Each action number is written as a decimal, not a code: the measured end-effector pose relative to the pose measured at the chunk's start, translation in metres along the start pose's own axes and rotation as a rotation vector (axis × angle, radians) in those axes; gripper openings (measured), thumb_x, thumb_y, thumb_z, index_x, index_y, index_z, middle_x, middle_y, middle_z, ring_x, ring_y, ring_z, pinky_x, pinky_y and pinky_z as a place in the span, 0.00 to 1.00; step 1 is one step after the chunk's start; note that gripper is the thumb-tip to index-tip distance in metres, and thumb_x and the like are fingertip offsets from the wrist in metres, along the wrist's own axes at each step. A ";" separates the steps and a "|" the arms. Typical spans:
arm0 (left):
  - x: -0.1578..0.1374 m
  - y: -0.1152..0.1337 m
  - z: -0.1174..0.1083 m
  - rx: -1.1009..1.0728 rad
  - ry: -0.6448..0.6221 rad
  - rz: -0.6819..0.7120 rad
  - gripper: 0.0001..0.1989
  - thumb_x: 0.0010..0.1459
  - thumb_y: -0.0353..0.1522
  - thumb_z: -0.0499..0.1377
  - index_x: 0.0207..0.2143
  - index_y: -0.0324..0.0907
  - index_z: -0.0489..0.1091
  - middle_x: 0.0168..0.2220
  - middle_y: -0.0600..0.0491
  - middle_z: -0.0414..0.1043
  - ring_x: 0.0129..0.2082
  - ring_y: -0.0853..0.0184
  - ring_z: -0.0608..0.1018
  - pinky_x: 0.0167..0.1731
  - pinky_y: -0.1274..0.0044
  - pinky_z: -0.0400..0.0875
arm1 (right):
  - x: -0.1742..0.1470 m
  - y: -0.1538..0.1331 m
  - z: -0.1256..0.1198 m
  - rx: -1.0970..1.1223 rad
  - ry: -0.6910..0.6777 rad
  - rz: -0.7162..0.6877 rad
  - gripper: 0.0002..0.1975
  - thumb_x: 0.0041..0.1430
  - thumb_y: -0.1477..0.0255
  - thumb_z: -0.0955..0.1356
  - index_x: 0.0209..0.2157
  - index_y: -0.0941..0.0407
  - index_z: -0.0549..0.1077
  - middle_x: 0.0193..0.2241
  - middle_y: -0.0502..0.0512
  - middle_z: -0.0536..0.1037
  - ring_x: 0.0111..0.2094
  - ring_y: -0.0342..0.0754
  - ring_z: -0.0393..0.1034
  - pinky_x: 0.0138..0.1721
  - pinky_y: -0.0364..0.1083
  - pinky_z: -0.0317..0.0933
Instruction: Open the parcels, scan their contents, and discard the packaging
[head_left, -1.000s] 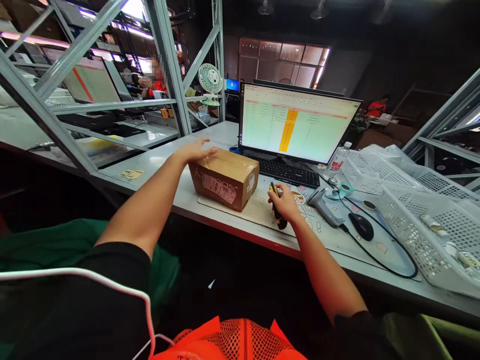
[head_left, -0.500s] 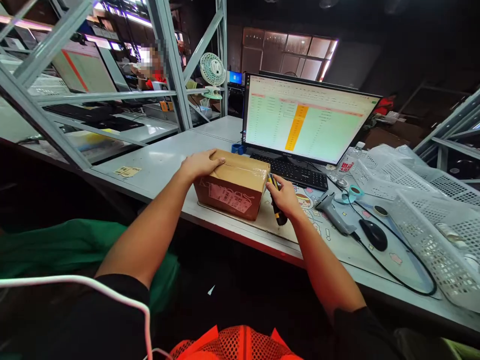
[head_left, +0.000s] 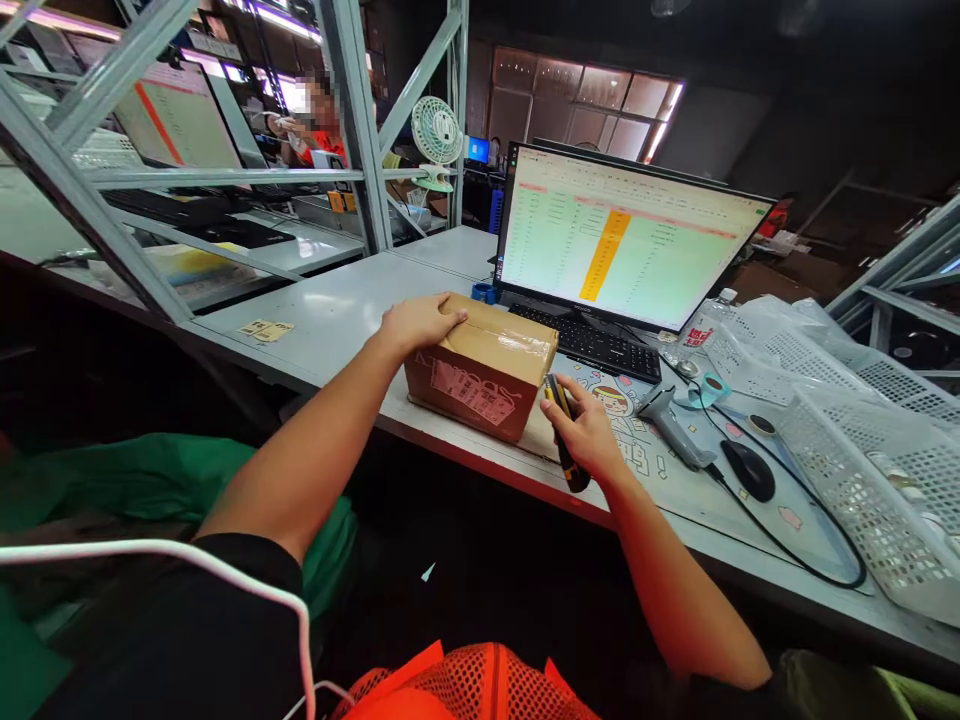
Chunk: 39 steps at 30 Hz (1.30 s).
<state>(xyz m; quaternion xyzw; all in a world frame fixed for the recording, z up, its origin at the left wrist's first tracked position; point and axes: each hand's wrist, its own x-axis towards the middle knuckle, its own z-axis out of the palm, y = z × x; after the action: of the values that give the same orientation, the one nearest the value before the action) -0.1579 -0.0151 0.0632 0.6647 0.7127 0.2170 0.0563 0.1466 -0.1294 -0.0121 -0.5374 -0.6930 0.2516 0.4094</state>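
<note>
A brown cardboard box, taped along its top and bearing a pinkish printed label on its near side, sits at the desk's front edge. My left hand grips its upper left end, thumb on the top face and the other fingers partly hidden behind. In my right hand is a black and yellow utility knife, held just off the box's right end. The knife's upper tip points up toward the box's near right corner; I cannot make out the blade.
Behind the box stand a keyboard and a monitor. To the right lie a barcode scanner, a mouse with its cable, and white perforated baskets. A metal rack post rises at left, with a person beyond.
My right hand has drawn the knife down and toward me, away from the box's right edge. My left hand stays on the box. The whole view has shifted slightly.
</note>
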 end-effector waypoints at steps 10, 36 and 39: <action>-0.073 -0.003 0.087 -0.245 0.560 0.637 0.28 0.66 0.58 0.59 0.51 0.47 0.79 0.51 0.45 0.81 0.50 0.53 0.78 0.55 0.61 0.63 | 0.119 -0.073 -0.058 -0.737 -0.080 -0.383 0.26 0.63 0.68 0.72 0.63 0.47 0.78 0.48 0.59 0.85 0.46 0.61 0.79 0.48 0.58 0.70; -0.065 -0.006 0.091 -0.309 0.589 0.678 0.27 0.66 0.59 0.59 0.45 0.47 0.80 0.45 0.48 0.83 0.47 0.55 0.78 0.50 0.62 0.62 | 0.100 -0.094 -0.063 -1.331 -0.513 -0.373 0.15 0.57 0.82 0.70 0.39 0.51 0.85 0.29 0.60 0.81 0.30 0.55 0.75 0.35 0.52 0.59; -0.069 -0.003 0.089 -0.305 0.603 0.660 0.26 0.66 0.58 0.59 0.44 0.47 0.79 0.45 0.47 0.83 0.47 0.54 0.78 0.50 0.61 0.62 | 0.069 -0.043 -0.105 -1.350 -0.460 -0.119 0.18 0.60 0.80 0.69 0.46 0.50 0.85 0.34 0.64 0.83 0.33 0.58 0.78 0.35 0.52 0.60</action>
<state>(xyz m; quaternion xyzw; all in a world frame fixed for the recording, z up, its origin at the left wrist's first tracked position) -0.1199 -0.0614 -0.0328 0.7472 0.4078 0.5090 -0.1283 0.2059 -0.0859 0.0988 -0.5679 -0.7945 -0.1482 -0.1561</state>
